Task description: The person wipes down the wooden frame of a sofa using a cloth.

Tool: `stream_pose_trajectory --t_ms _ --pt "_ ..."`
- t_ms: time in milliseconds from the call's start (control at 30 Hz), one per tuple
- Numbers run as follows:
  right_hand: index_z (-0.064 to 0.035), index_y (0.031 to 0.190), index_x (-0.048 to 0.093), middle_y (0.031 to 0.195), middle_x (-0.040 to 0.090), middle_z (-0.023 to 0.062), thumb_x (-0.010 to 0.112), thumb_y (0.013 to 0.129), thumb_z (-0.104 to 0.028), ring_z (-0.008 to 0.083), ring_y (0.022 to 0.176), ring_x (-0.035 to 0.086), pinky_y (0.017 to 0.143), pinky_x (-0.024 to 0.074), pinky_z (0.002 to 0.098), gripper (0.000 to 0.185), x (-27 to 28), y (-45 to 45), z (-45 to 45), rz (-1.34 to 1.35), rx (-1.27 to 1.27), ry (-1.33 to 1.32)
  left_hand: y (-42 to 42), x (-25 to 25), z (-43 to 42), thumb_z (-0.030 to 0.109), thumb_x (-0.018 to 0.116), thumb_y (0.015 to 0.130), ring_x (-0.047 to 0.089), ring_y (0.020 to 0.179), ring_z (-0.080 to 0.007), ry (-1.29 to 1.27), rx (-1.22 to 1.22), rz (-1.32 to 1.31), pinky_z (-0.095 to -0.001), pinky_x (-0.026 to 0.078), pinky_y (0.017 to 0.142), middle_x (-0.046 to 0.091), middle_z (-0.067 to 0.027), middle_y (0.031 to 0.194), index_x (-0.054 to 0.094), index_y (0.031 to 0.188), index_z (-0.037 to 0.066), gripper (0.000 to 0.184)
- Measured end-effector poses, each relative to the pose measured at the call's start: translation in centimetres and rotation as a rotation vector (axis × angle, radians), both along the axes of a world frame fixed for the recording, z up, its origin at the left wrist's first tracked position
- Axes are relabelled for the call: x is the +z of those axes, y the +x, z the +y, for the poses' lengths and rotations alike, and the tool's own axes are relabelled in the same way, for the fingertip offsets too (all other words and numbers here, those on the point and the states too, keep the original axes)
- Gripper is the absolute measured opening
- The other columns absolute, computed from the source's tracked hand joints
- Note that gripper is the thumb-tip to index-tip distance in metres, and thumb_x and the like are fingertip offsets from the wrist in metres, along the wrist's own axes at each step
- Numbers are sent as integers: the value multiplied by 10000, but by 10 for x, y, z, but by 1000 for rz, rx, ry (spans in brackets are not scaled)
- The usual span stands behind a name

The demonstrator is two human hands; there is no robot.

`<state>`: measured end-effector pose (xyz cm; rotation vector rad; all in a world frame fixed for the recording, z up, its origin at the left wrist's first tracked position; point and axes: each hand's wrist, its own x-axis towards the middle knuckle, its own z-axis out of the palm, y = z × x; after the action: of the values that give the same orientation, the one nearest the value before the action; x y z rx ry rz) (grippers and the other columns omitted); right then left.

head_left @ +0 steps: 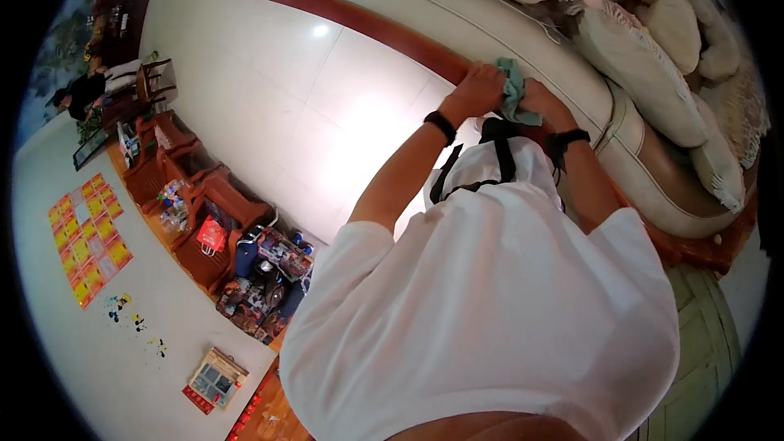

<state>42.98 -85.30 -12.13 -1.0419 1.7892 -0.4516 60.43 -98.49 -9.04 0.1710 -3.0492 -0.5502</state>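
Observation:
A crumpled green cloth (513,91) is bunched between my two hands, over the sofa's reddish-brown wooden rail (359,20). My left hand (478,90) is closed at the cloth's left side, close against the rail. On the other side, my right hand (545,104) has its fingers curled around the cloth. Part of each hand's fingertips is hidden by the fabric. Right behind the rail runs the pale leather seat (457,8) of the sofa.
Beige fringed cushions (645,73) lie on the sofa. Across the pale tiled floor (327,106), wooden chairs (220,204) line the wall, with a red bag (211,233) and piled bags (269,265). A person in dark clothing (84,95) is at the far left.

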Motion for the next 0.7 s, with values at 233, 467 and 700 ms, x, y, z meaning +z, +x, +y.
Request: stream_pose_trajectory --t_ms 233,467,700 --pt "38 879 693 901 668 276 726 669 -134 394 854 671 794 546 442 273 -5 85 -143 223 281 -142 96 7 -81 311 647 867 465 1238 -356 -86 336 -303 -595 327 1053 494 -197 1297 512 1214 -33 507" --pt "17 909 689 1086 640 247 700 706 -116 388 1013 637 871 541 440 243 -12 102 -159 254 219 -283 98 33 -114 326 766 751 459 1248 -407 38 502 -17 -551 364 1045 488 -232 1343 408 1364 7 777" --pt "-8 982 694 1189 605 234 787 640 -136 408 1122 577 928 511 453 377 17 17 -48 519 424 -111 -12 7 -49 247 821 656 596 1072 -388 335 -101 -251 -490 494 907 592 -204 1156 429 1340 16 821"
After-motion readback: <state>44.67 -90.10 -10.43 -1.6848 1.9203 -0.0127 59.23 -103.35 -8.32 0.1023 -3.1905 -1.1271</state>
